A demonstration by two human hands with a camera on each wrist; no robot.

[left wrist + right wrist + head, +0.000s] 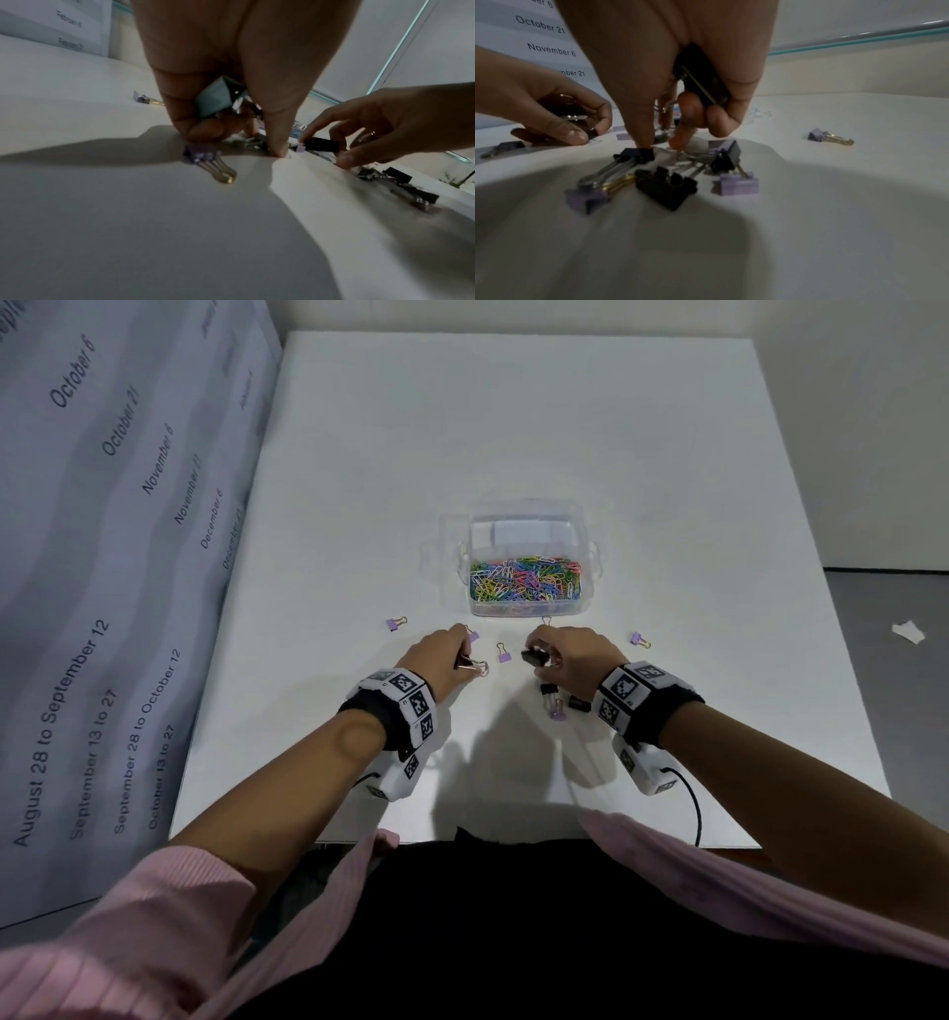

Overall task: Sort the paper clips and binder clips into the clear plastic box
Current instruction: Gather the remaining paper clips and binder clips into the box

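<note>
The clear plastic box point(585, 557) stands mid-table; its near compartment holds several coloured paper clips point(526, 580) and its far one looks bare. My left hand point(470, 654) is low on the table, its fingers curled round a teal binder clip point(216, 101) in the palm, with metal handles point(473, 666) sticking out. My right hand point(536, 654) grips a black binder clip point(703, 81), and its thumb and forefinger touch down on a pile of black and purple binder clips point(666, 186). A purple binder clip point(203, 156) lies by my left fingertips.
Loose purple binder clips lie at the left point(396, 624), between my hands point(503, 652) and at the right point(639, 639). A printed calendar sheet point(102, 557) hangs along the left edge. A white scrap point(909, 631) lies on the grey surface to the right.
</note>
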